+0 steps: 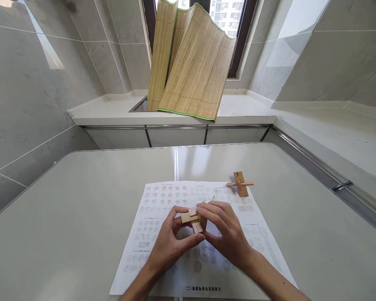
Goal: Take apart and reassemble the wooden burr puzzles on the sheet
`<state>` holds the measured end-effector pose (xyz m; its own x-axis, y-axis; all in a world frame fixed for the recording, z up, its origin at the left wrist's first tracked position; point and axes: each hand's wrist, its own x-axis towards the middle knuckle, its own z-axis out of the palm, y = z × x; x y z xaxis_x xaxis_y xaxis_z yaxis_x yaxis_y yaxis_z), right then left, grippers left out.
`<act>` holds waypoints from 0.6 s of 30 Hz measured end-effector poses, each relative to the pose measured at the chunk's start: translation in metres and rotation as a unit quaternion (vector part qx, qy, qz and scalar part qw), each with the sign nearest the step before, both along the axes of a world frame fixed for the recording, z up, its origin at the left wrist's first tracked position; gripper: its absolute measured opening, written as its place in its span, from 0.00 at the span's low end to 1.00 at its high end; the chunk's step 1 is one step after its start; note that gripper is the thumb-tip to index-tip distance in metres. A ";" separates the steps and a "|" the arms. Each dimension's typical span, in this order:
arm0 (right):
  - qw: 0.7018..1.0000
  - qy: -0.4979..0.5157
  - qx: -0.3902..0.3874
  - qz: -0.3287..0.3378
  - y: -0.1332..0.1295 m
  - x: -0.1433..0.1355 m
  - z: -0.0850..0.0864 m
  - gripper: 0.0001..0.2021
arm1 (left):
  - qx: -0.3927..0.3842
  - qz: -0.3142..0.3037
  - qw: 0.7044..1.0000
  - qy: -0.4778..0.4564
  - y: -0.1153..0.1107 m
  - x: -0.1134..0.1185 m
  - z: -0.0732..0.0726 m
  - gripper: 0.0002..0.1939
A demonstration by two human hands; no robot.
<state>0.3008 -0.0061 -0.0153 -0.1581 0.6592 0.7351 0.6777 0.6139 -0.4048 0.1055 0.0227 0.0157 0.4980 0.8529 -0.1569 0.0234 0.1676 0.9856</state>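
A wooden puzzle (193, 220) is pinched between both hands, left (169, 242) and right (227, 234), above a printed sheet (163, 200) on the pale counter (81, 209). Another puzzle (240, 184) lies beyond. A bamboo mat (191, 62) is propped against the window among grey tiled walls (34, 83).

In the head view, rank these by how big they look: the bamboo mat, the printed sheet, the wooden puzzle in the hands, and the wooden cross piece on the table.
1. Printed sheet; nearer the camera, so unsure against the mat.
2. Bamboo mat.
3. Wooden puzzle, held by left hand and right hand.
4. Wooden cross piece; looks about alike, not safely ranked.
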 end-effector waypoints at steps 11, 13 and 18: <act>0.999 0.027 -0.013 0.019 0.002 0.004 0.004 0.33 | 0.041 -0.005 0.999 0.008 0.002 -0.003 -0.003 0.25; 0.999 0.030 -0.015 0.024 0.001 0.004 0.004 0.33 | 0.044 0.009 0.999 0.026 0.002 -0.003 -0.003 0.20; 0.999 0.025 -0.014 0.037 0.000 0.001 0.002 0.35 | 0.081 0.040 0.995 0.051 0.000 0.000 -0.005 0.18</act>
<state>0.3018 -0.0059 -0.0137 -0.1703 0.6680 0.7244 0.6091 0.6493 -0.4555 0.1059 0.0231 0.0108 0.4164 0.9071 -0.0613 0.1180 0.0129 0.9929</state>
